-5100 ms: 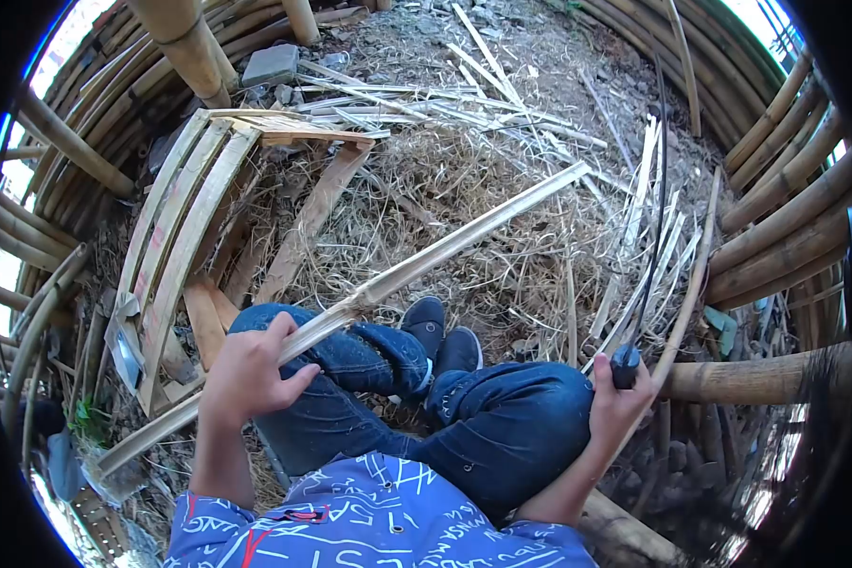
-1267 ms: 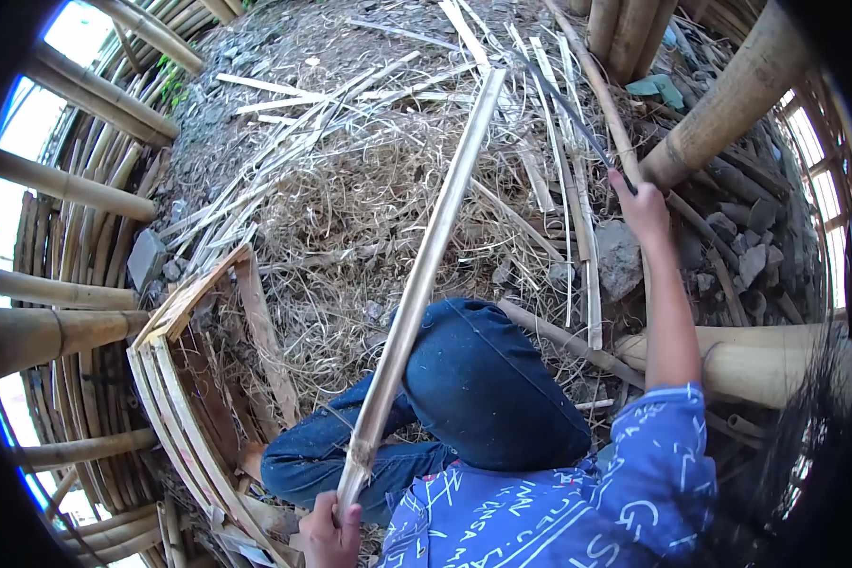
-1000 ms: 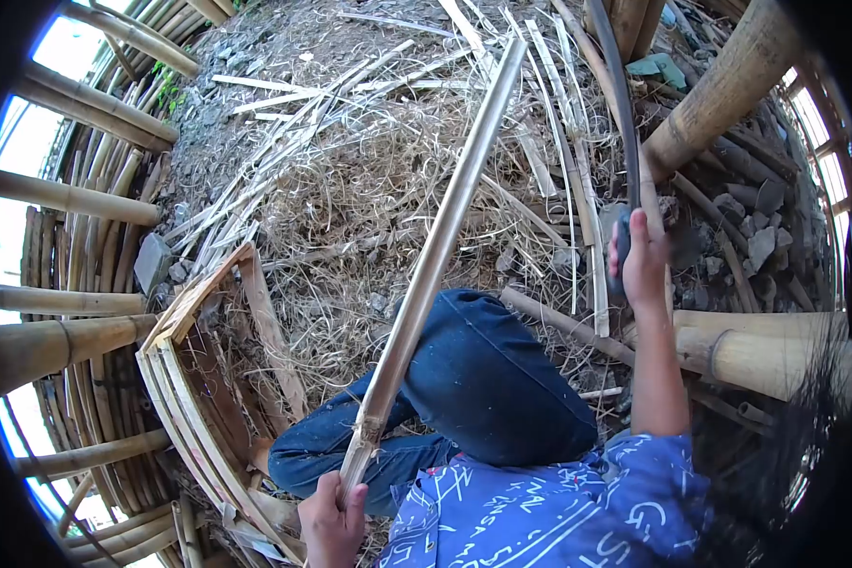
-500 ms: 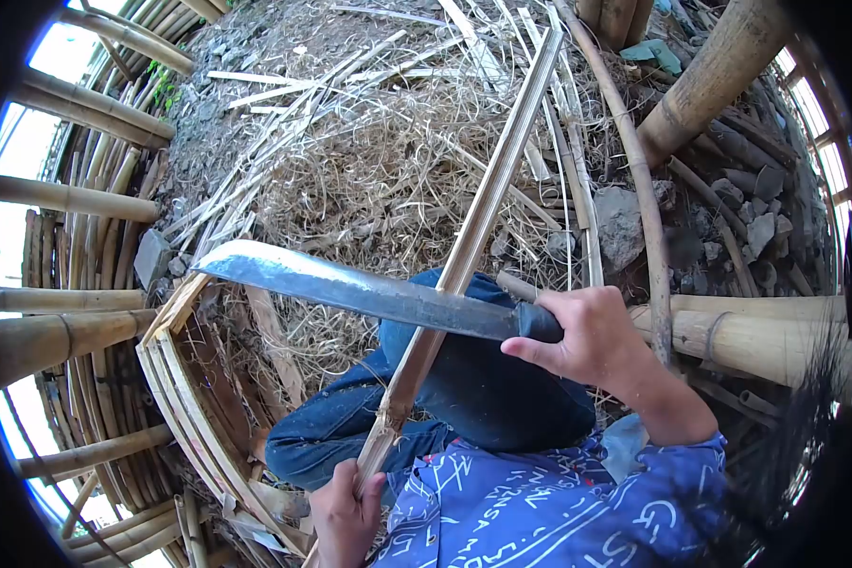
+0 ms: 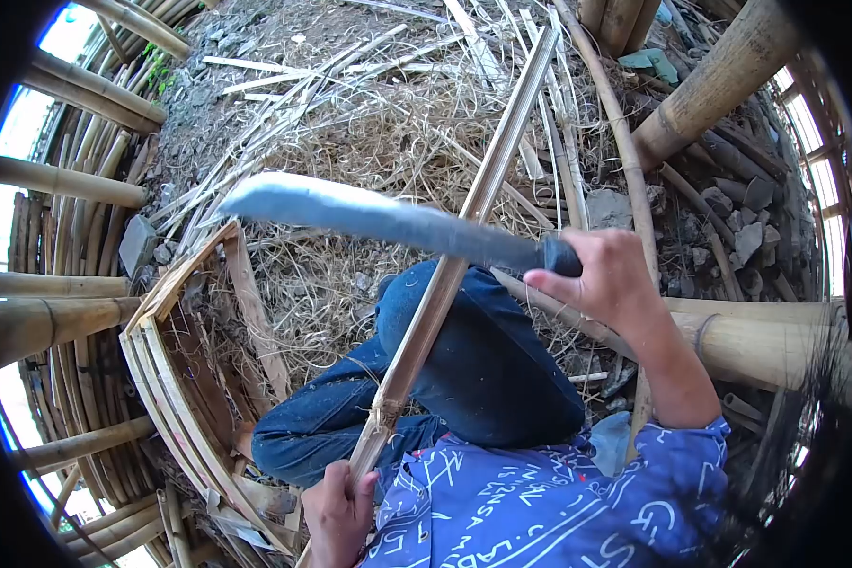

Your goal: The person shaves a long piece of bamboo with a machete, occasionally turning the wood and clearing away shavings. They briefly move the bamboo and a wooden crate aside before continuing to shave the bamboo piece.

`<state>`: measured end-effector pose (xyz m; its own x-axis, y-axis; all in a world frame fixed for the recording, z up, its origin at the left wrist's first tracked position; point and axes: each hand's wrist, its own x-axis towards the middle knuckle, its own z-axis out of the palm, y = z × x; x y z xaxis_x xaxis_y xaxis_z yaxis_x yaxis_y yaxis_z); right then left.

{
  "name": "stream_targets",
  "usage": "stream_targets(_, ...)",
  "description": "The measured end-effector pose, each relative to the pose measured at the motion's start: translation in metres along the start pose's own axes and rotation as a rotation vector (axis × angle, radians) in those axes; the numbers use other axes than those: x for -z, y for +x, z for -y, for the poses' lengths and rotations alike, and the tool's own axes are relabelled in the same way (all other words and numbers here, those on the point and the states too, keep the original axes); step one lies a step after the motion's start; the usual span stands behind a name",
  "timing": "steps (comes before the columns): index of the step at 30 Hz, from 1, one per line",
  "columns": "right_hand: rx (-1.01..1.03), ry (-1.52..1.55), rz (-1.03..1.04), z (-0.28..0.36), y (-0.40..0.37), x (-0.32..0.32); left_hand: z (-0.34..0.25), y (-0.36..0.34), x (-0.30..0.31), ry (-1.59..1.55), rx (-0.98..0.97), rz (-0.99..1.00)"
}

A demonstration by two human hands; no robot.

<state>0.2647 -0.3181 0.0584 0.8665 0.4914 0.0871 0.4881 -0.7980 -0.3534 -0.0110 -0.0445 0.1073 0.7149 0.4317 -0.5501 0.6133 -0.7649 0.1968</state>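
Note:
A long split bamboo strip (image 5: 417,355) slants from the lower middle up to the upper right, passing over the knee of the blue jeans. Closed around its lower end is my left hand (image 5: 339,511). My right hand (image 5: 606,275) grips the dark handle of a large machete (image 5: 369,213), whose broad blade points left and crosses over the strip, slightly blurred. Whether the blade touches the strip I cannot tell. A knotty, frayed node shows on the strip above my left hand.
Pale bamboo slats (image 5: 166,393) lie bent at the left. Thin shavings (image 5: 350,161) and strips cover the ground ahead. Bamboo poles (image 5: 729,80) stand at the upper right, near grey rocks (image 5: 748,237). A thick pole (image 5: 757,346) lies at the right.
My right hand and the machete have moved up and away from my body, farther along the strip. My left hand still holds the lower end, with a slight shift left.

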Motion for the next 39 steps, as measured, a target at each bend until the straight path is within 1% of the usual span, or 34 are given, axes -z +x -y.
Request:
stream_targets(2, -0.023, -0.006, -0.019, -0.011, 0.01, 0.002, 0.003, -0.003, 0.005, -0.014, -0.013, 0.024)
stream_targets(4, -0.272, 0.045, -0.001, -0.033, 0.025, 0.01, 0.008, -0.007, 0.009, -0.143, -0.111, -0.008)
stream_targets(5, -0.266, 0.04, 0.001, -0.041, 0.027, 0.01, 0.011, -0.008, 0.008, -0.151, -0.109, -0.009)
stream_targets(7, -0.205, -0.028, -0.078, -0.051, 0.035, 0.006, 0.015, -0.007, 0.003, -0.169, -0.213, -0.117)
stream_targets(11, -0.221, -0.013, -0.05, -0.046, 0.04, 0.011, 0.021, -0.007, 0.002, -0.222, -0.217, -0.063)
stream_targets(13, -0.203, -0.066, -0.053, -0.045, 0.041, 0.008, 0.016, -0.012, 0.003, -0.019, -0.111, -0.096)
stream_targets(14, -0.203, -0.062, -0.051, -0.046, 0.042, 0.006, 0.015, -0.013, 0.007, -0.017, -0.108, -0.095)
stream_targets(16, -0.187, -0.125, -0.057, -0.049, 0.046, 0.002, 0.011, -0.012, 0.016, -0.143, -0.066, -0.011)
stream_targets(17, -0.187, -0.125, -0.06, -0.051, 0.048, 0.0, 0.013, -0.012, 0.016, -0.142, -0.068, -0.013)
stream_targets(19, -0.212, -0.078, -0.072, -0.056, 0.054, -0.002, 0.02, -0.014, 0.013, -0.169, -0.216, -0.078)
stream_targets(20, -0.211, -0.078, -0.073, -0.06, 0.057, -0.002, 0.029, -0.016, 0.007, -0.169, -0.216, -0.08)
stream_targets(22, -0.224, -0.093, -0.081, -0.069, 0.064, -0.002, 0.037, -0.014, -0.001, 0.106, -0.452, -0.258)
stream_targets(23, -0.23, -0.105, -0.068, -0.074, 0.068, -0.003, 0.041, -0.017, -0.002, 0.105, -0.452, -0.258)
stream_targets(25, -0.251, -0.096, -0.069, -0.079, 0.075, 0.0, 0.026, -0.016, 0.013, -0.131, -0.287, -0.143)
stream_targets(26, -0.273, -0.084, -0.072, -0.083, 0.078, 0.002, 0.03, -0.018, 0.012, -0.132, -0.291, -0.141)
stream_targets(28, -0.318, -0.096, -0.073, -0.096, 0.088, 0.001, 0.037, -0.02, 0.012, -0.234, -0.224, -0.076)
stream_targets(29, -0.335, -0.088, -0.063, -0.101, 0.092, 0.001, 0.039, -0.021, 0.013, -0.239, -0.231, -0.073)
stream_targets(31, -0.373, -0.095, -0.045, -0.104, 0.097, 0.001, 0.036, -0.024, 0.02, -0.091, -0.085, 0.039)
stream_targets(32, -0.388, -0.117, -0.03, -0.104, 0.098, 0.002, 0.039, -0.024, 0.017, -0.093, -0.093, 0.042)
stream_targets(35, -0.401, -0.091, -0.033, -0.107, 0.102, 0.003, 0.075, -0.032, -0.01, -0.054, -0.036, -0.034)
stream_targets(37, -0.453, -0.061, -0.132, -0.12, 0.108, -0.003, 0.106, -0.039, -0.031, -0.033, 0.006, -0.092)
stream_targets(38, -0.453, -0.062, -0.139, -0.131, 0.108, -0.007, 0.12, -0.041, -0.036, -0.021, 0.029, -0.122)
stream_targets(39, -0.506, -0.045, -0.163, -0.147, 0.107, -0.009, 0.134, -0.039, -0.037, -0.191, 0.087, 0.019)
